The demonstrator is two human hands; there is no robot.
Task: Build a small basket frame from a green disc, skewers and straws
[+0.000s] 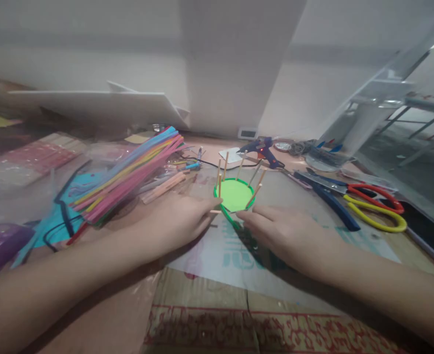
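A round light-green disc lies on a pale printed sheet, with several thin wooden sticks standing upright around its edge. A darker green pipe cleaner runs along the rim and its loose end comes off toward the front. At the disc's left front edge, my left hand has its fingers pressed together by a stick and the rim. My right hand is closed at the front right, its fingertips by the green pipe cleaner. What lies between the fingertips of each hand is too small to make out.
Colourful pipe cleaners lie in a bundle at the left, near a purple object. Behind the disc is a glue gun. At the right are pliers, scissors with red and yellow handles and a clear container.
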